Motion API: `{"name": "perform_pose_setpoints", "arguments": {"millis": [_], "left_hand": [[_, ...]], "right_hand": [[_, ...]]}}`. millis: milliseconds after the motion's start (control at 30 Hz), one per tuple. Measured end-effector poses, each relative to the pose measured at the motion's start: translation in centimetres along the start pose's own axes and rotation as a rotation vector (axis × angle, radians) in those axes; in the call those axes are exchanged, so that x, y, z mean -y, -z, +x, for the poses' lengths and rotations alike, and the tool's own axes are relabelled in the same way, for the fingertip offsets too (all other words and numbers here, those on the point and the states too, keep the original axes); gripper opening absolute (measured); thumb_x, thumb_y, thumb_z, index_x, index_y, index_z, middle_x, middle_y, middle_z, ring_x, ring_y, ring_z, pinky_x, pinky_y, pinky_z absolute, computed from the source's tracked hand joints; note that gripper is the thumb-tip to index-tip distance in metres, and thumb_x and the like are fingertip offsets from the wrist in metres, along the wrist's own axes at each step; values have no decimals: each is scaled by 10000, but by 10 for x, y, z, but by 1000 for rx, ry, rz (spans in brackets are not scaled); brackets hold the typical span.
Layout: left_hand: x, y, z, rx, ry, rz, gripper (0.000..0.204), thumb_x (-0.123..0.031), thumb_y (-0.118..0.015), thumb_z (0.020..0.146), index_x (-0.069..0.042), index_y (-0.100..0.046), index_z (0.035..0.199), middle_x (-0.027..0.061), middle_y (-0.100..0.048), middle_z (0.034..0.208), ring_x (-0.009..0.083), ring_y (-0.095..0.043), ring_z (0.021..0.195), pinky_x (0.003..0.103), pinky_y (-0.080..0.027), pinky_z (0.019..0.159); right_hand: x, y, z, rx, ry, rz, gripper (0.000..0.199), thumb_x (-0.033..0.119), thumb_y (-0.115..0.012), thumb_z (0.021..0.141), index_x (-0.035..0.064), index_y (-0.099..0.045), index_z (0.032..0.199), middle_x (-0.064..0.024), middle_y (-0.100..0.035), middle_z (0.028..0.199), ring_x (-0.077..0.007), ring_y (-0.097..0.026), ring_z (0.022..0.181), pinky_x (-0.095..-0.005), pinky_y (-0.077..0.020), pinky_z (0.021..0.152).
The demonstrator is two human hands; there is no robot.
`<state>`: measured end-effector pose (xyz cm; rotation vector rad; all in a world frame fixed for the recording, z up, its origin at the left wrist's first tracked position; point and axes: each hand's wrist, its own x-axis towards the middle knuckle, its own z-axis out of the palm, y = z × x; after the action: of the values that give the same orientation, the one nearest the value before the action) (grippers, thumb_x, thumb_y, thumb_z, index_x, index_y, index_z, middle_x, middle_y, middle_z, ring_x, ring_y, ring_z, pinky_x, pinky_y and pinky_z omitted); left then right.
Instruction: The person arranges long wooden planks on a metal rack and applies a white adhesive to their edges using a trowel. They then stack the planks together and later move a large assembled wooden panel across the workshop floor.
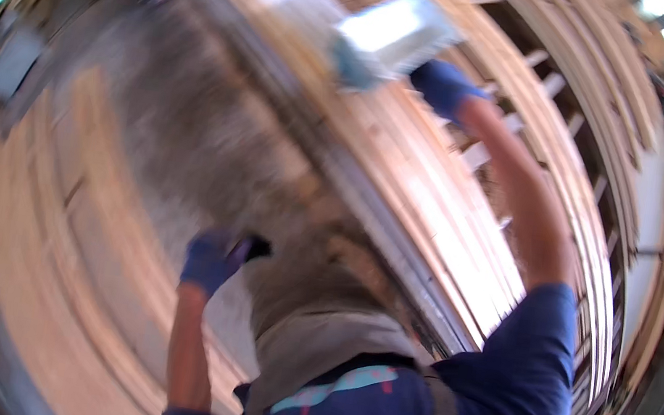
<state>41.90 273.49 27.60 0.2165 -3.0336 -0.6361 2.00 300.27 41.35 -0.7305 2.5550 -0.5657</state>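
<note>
My right hand (448,88), in a blue glove, reaches far out over long pale boards (421,178). It is closed at the edge of a shiny, pale blue, box-like thing (394,38); blur hides whether this is a plastic tub or a wrapped pack. Lower down on the left, my left hand (210,262), also gloved in blue, hangs above the floor beside the wooden bench edge. Its fingers are curled around a small dark thing with a black end (258,246), too smeared to name.
A dark metal edge (329,165) runs along the near side of the boards. More planks (45,252) lie at the left, with grey concrete floor (185,102) between. On the right, stacked timber (586,269) has gaps and crosspieces. A grey box (15,61) stands far left.
</note>
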Motion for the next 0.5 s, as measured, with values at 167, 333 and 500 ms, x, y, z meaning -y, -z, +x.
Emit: {"name": "perform_pose_setpoints", "arguments": {"millis": [167, 333, 500], "left_hand": [[-196, 33, -15, -255, -240, -28, 327, -300, -698, 867, -102, -695, 1126, 165, -708, 901, 363, -669, 818, 444, -528, 746], [-345, 57, -99, -353, -391, 215, 384, -326, -685, 883, -75, -674, 1174, 176, -704, 919, 344, -675, 788, 424, -535, 724], [-533, 124, -210, -445, -493, 131, 452, -356, -633, 919, 3, -637, 1192, 165, -692, 915, 287, -670, 749, 388, -531, 691]], "right_hand": [[-174, 1, -232, -114, 193, -436, 242, 189, -581, 930, 37, -629, 1111, -217, -698, 899, -395, -686, 817, -479, -550, 751], [-230, 2, -450, -81, 63, -272, 145, 83, -590, 873, 43, -680, 980, -233, -685, 876, -395, -676, 855, -472, -546, 737], [-237, 7, -503, -18, 12, -291, 128, 106, -591, 902, 29, -646, 988, -217, -691, 895, -334, -691, 811, -434, -558, 703]]}}
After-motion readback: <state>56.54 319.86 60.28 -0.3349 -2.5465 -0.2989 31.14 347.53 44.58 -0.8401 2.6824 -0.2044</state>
